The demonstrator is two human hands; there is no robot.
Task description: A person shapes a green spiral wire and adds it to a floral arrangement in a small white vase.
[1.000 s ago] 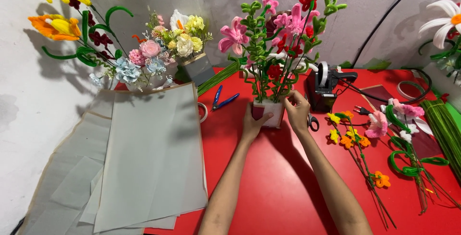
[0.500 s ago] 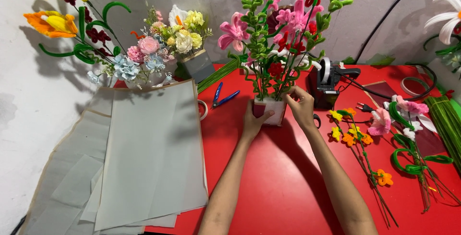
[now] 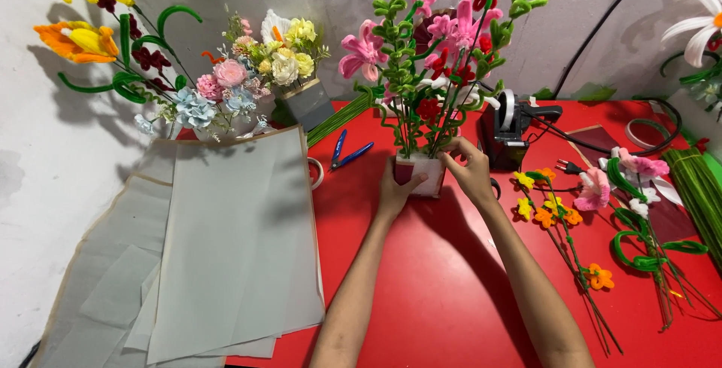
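**Both hands clasp a small pot of handmade flowers at the centre of a red surface**

Just above the middle of the frame, a small white pot (image 3: 421, 172) stands on the red surface (image 3: 444, 285). Out of it rises an arrangement of craft flowers (image 3: 440, 52): pink and red blooms among curly green stems, reaching to the top edge of the frame. The left hand (image 3: 396, 189) presses against the pot's left side, its thumb lying across the front; its grip is wrapped around the pot. The right hand (image 3: 470, 176) holds the pot's right side near the rim, with fingers curled over the top edge, so this grip too is pinching the pot. Both forearms run up from the bottom edge of the frame.

In the lower left, sheets of grey paper (image 3: 226, 255) lie stacked and overlapping. Above them, in the upper left, stand yellow and orange lilies (image 3: 105, 7) and a pastel bouquet (image 3: 248, 82). Blue-handled pliers (image 3: 346, 153) lie between the paper and the pot. Just right of the pot sits a black tape dispenser (image 3: 511, 131). Further right, loose stems with small orange and yellow flowers (image 3: 556, 214) and pink blooms (image 3: 602, 187) lie flat on the surface. A bundle of green stems (image 3: 699, 187) rests at the right edge.
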